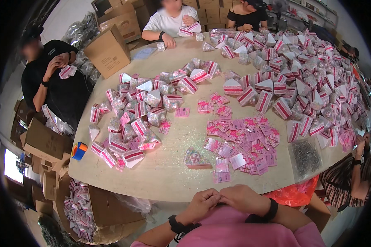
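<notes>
My left hand [202, 204] and my right hand [244, 199] meet in front of my pink shirt, just off the table's near edge. Both have fingers curled into a pinch, tip to tip; anything between them is too small or hidden. Beyond them on the table, nearest to my hands, lies one cake-slice-shaped package [197, 159] with glittery contents. A loose heap of pink printed cards [251, 142] spreads to its right. Farther right sits a clear shallow tray [294, 153] of small dark metal pieces, perhaps pins.
Wedge packages pile up at left [144, 109] and far right [292, 78]. A blue-orange tape roll [79, 151] is at the left edge. A carton [111, 210] of wedges stands lower left, a red plastic bag [294, 192] below the tray. Several co-workers surround the table.
</notes>
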Motion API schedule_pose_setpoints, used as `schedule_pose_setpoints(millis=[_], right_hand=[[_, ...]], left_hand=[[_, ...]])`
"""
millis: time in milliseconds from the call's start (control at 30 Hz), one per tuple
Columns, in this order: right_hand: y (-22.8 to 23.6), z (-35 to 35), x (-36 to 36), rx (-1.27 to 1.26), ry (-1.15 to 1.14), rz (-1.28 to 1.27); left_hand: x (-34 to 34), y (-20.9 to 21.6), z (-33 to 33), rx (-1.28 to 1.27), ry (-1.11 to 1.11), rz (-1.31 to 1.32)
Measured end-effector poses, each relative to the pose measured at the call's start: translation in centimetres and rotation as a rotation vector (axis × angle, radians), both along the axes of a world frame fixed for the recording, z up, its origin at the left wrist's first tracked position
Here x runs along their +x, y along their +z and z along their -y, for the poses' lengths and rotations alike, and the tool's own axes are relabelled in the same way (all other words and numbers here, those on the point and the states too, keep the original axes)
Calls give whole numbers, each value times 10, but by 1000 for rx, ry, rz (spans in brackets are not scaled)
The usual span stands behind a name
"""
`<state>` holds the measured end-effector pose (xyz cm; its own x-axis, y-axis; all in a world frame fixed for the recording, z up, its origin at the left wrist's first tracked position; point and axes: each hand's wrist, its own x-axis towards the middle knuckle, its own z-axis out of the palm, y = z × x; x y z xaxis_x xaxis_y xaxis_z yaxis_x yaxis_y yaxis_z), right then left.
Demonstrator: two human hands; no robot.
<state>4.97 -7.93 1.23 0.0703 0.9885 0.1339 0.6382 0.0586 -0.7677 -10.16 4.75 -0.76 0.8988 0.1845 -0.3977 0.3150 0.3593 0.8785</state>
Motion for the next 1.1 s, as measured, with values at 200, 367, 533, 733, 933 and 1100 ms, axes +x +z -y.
schedule_pose_setpoints(millis=[200, 367, 533, 733, 933, 1100], right_hand=[[8, -3, 0, 115, 24, 280], [3, -1, 8, 104, -67, 289], [2, -2, 5, 115, -92, 140], [4, 1, 6, 115, -151, 32], [17, -8, 11, 138, -272, -82], [53, -35, 12, 307, -294, -22]], left_hand=[[-2, -14, -1, -162, 29, 120], [5, -5, -31, 579, 352, 21], [41, -50, -98, 1347, 472, 120], [49, -45, -97, 1180, 266, 30], [44, -30, -73, 637, 523, 235], [40, 22, -53, 489, 590, 380]])
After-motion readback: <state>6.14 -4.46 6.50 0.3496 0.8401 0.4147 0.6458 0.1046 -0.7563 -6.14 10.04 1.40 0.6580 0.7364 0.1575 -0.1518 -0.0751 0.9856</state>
